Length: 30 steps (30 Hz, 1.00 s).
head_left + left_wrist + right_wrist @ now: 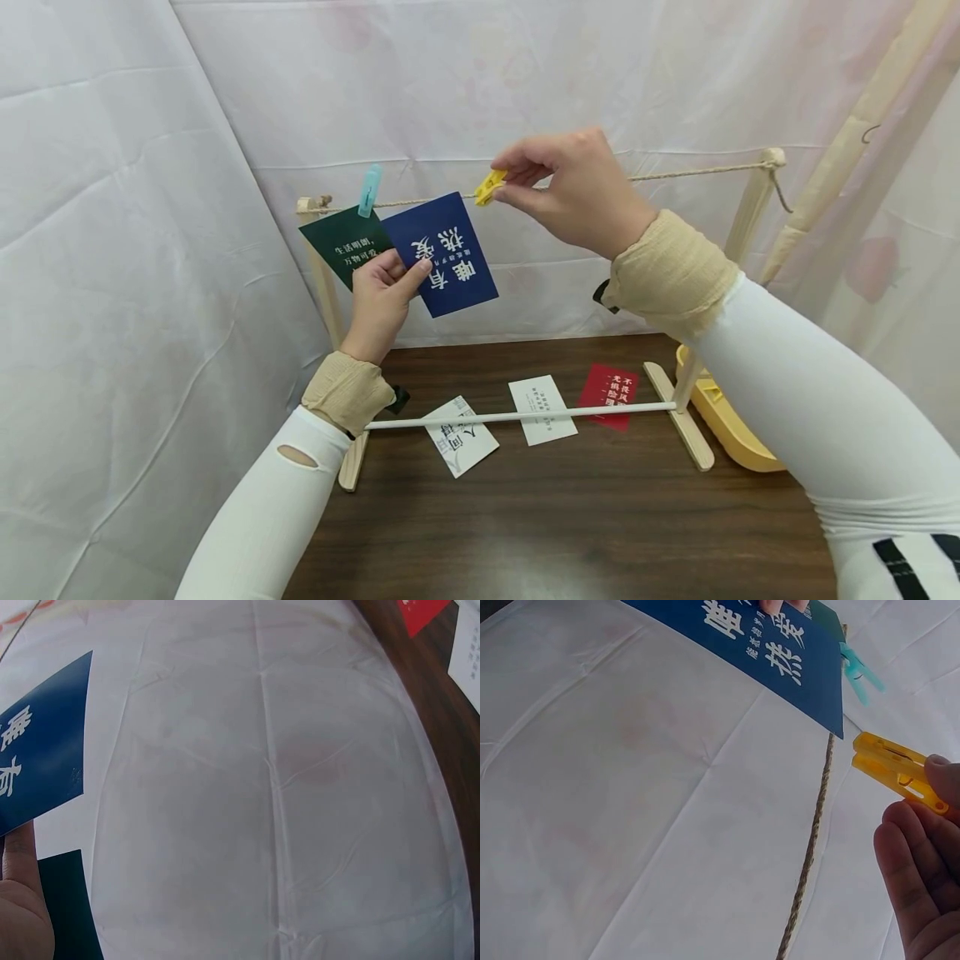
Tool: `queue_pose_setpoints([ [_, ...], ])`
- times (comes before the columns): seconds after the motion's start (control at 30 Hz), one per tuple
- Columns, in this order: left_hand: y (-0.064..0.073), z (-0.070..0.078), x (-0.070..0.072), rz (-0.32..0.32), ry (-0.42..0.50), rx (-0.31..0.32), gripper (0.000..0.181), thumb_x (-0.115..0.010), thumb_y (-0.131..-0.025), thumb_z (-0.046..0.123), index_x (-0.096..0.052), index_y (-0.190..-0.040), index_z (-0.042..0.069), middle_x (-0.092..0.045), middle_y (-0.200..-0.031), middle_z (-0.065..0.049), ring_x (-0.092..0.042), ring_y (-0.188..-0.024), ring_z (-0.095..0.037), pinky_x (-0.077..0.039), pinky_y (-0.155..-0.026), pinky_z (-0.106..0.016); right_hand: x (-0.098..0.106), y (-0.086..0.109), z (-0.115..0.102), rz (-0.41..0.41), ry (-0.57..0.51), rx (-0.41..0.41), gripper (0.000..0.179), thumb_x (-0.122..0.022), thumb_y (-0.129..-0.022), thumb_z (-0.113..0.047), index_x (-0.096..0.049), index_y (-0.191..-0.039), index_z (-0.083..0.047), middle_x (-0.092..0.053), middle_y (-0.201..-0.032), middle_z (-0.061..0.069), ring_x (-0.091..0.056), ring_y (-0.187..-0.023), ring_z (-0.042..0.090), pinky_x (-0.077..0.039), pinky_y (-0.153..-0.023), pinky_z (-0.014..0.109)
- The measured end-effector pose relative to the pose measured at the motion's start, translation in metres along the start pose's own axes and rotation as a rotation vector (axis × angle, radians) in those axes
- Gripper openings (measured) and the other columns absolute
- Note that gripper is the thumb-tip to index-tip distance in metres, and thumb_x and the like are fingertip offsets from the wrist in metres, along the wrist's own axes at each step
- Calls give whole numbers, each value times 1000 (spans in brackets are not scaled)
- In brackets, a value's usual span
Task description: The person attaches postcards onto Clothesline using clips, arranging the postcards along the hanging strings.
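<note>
Five cards: blue card (450,250), green card (337,237), left white card (463,446), middle white card (542,396), red card (600,383); the last three lie on the dark wooden table (570,525), lower centre of the head view.
Blue card, place: upper centre-left, tilted, its top corner near the rope (697,172); whether they touch cannot be told.
Left hand (380,298): pinches the blue card near its left edge, thumb on the printed face.
Right hand (573,187): pinches the yellow clothespin (490,187), upper centre, just beside the blue card but apart from it.
Green card, place: upper left, clipped by the light-blue clothespin (369,192) at the rope, partly hidden.
Handling, blue card: judged light, thin, fairly stiff; smooth enough to swivel under a loose pinch, liable to crease; best held by a lower edge, top edge left free.
Handling, yellow clothespin: judged light, hard, springy; best squeezed at its rear ends.
Yellow tray (738,442): lower right, beside the wooden stand (748,214).
</note>
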<state>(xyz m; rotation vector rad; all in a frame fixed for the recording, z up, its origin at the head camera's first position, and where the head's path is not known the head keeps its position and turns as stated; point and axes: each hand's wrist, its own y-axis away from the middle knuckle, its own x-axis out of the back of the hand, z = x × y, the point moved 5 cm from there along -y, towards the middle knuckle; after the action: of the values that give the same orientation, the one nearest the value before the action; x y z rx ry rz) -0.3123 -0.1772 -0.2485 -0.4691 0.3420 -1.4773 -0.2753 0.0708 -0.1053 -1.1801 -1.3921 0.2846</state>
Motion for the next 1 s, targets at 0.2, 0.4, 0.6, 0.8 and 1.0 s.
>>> queue_pose_setpoints([
  [0.2,0,0,0,-3,6,0,32,-71,-106,10,-70,-134,-6,-75,-129,-27,-79,-104,-7,-63,-97,-30,-5,-8,1,14,-10,-15,10,-81,-96,-2,-83,-105,3,-83,-103,17,-81,-90,28,-55,-82,9],
  [0.4,0,-3,0,1,15,12,32,-71,-106,9,-70,-134,-7,-77,-127,-23,-79,-104,-7,-63,-96,-29,-10,-15,2,13,-17,-48,9,-81,-97,-4,-84,-103,2,-84,-102,17,-82,-91,27,-57,-80,10],
  [0.6,1,-4,1,1,28,12,31,-70,-106,7,-69,-133,-8,-78,-126,-22,-79,-104,-7,-63,-96,-29,-18,-23,5,17,-24,-63,9,-80,-98,-5,-83,-103,2,-84,-101,17,-81,-89,28,-53,-75,6],
  [0.8,2,-4,1,7,28,2,30,-69,-106,7,-69,-132,-8,-76,-128,-27,-79,-103,-6,-64,-96,-30,-24,-31,10,2,-28,-100,11,-78,-100,-6,-83,-105,2,-84,-102,17,-80,-90,28,-52,-75,7],
  [1.0,2,-5,0,3,30,16,30,-70,-106,7,-69,-133,-7,-76,-129,-25,-79,-104,-8,-63,-97,-31,-29,-36,14,-17,-56,-152,12,-77,-101,-9,-83,-106,1,-84,-103,16,-80,-90,25,-53,-75,10],
])
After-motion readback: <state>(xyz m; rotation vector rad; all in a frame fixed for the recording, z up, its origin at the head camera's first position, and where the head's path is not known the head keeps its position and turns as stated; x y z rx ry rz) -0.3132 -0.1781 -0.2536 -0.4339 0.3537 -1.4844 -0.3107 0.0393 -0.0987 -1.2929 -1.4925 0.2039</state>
